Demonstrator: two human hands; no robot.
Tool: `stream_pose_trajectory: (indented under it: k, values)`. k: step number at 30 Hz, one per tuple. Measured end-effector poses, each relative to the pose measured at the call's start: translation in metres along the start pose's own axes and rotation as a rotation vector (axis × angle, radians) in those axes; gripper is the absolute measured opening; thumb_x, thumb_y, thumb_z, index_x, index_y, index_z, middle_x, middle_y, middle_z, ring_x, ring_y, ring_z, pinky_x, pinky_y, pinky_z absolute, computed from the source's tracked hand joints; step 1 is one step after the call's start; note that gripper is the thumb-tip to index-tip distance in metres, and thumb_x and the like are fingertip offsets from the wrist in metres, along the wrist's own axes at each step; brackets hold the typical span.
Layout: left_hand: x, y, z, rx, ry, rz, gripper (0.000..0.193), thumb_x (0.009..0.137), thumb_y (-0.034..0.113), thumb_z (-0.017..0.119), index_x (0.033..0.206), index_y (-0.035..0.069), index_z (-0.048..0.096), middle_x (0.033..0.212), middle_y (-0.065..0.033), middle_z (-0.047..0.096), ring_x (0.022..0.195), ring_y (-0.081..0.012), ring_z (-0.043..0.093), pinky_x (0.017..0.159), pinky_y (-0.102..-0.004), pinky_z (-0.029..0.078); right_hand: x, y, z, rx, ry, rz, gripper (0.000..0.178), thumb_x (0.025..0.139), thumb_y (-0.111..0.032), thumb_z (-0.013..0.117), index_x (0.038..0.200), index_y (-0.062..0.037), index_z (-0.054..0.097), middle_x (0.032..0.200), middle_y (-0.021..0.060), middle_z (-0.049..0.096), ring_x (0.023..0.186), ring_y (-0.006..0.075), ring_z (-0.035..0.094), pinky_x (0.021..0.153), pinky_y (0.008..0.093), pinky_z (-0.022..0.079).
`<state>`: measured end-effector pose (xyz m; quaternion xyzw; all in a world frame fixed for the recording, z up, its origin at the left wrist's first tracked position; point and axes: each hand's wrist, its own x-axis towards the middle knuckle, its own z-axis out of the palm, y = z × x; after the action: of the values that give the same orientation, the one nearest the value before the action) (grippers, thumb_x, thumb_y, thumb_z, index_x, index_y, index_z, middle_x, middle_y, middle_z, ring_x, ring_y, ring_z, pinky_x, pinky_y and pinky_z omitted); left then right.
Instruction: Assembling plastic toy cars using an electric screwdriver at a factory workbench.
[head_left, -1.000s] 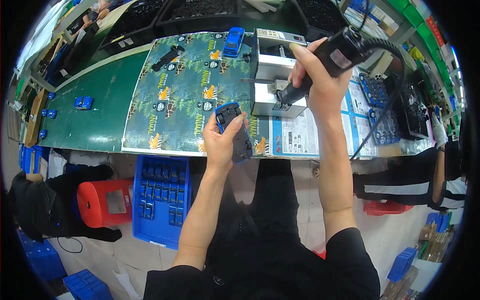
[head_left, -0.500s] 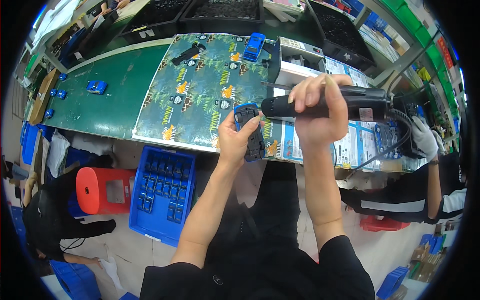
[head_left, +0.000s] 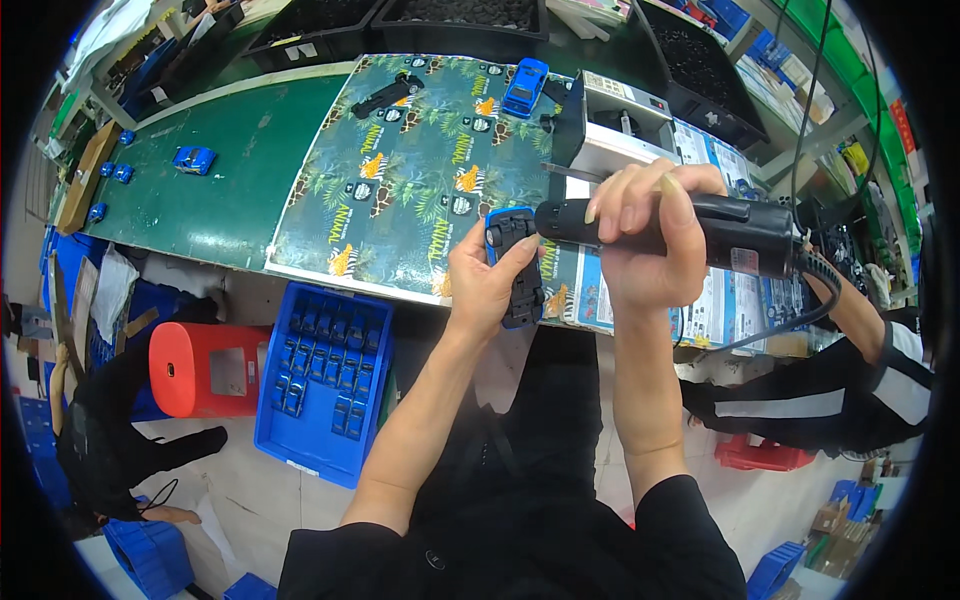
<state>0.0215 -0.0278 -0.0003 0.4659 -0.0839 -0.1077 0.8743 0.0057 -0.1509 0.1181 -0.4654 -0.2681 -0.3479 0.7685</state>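
In my left hand (head_left: 484, 283) is a blue toy car (head_left: 521, 268), turned so its black underside faces up; the fingers and thumb are closed round its sides. My right hand (head_left: 652, 235) grips a black electric screwdriver (head_left: 735, 228), held almost level with its tip end toward the car. The tool's front end is right beside the upper part of the underside; whether the bit touches a screw cannot be made out. Beyond the hands, a second blue toy car (head_left: 525, 88) stands on the patterned mat (head_left: 400, 190). A black chassis piece (head_left: 388, 97) lies to its left.
A white metal box-like device (head_left: 625, 125) stands behind my right hand. Black bins (head_left: 455, 22) line the far side. Blue car bodies lie in a blue crate (head_left: 312, 440) below the bench, beside a red stool (head_left: 200, 370). A co-worker's arm (head_left: 850, 310) reaches in at right.
Both hands, with the car and the screwdriver, sit slightly farther right in the picture, as does the mat. The tool's rear end has dipped a little. The co-worker's gloved hand has moved behind the screwdriver.
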Motion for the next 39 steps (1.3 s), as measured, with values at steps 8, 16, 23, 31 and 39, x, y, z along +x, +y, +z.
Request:
stream_pose_trajectory:
  k: [8,16,23,31,39]
  values:
    - [0.003,0.008,0.003,0.033,-0.008,0.039,0.027,0.086,0.008,0.073,0.111,0.001,0.064,0.095,-0.0060,0.071,0.083,-0.0107,0.066,0.076,-0.0259,0.054,0.000,0.011,0.002,-0.092,-0.030,0.042,0.004,0.093,-0.007,0.049,0.093,-0.0050,0.046,0.066,0.0068,0.048,0.053,0.0181,0.049,0.056,0.0357,0.047]
    - [-0.003,0.003,0.010,0.178,0.026,0.092,0.025,0.084,0.008,0.073,0.107,0.000,0.067,0.096,-0.0027,0.070,0.085,-0.0075,0.060,0.078,-0.0265,0.051,-0.008,0.006,-0.004,0.014,-0.036,0.050,0.012,0.090,-0.008,0.054,0.088,-0.0059,0.042,0.065,0.0059,0.047,0.052,0.0154,0.046,0.054,0.0312,0.045]
    - [-0.005,0.009,0.010,0.270,0.033,0.173,0.023,0.085,0.007,0.071,0.106,0.000,0.066,0.090,-0.0025,0.069,0.081,-0.0073,0.059,0.075,-0.0252,0.049,-0.005,0.002,-0.003,0.052,-0.076,0.059,0.016,0.088,-0.008,0.060,0.089,-0.0045,0.044,0.065,0.0069,0.049,0.051,0.0147,0.047,0.054,0.0302,0.046]
    - [0.000,0.011,0.020,0.417,-0.003,0.226,0.023,0.084,0.007,0.071,0.105,0.000,0.066,0.089,-0.0038,0.067,0.079,-0.0078,0.058,0.073,-0.0253,0.048,-0.006,-0.005,-0.013,0.043,-0.109,-0.004,0.017,0.088,-0.008,0.060,0.088,-0.0043,0.044,0.066,0.0076,0.050,0.051,0.0147,0.048,0.053,0.0301,0.045]
    - [-0.007,0.010,0.022,0.528,-0.011,0.264,0.026,0.083,0.007,0.072,0.108,0.000,0.065,0.092,-0.0054,0.069,0.082,-0.0089,0.060,0.076,-0.0259,0.049,-0.014,-0.014,-0.023,0.108,-0.053,-0.045,0.016,0.089,-0.009,0.059,0.089,-0.0047,0.044,0.067,0.0074,0.050,0.054,0.0157,0.049,0.057,0.0313,0.046]
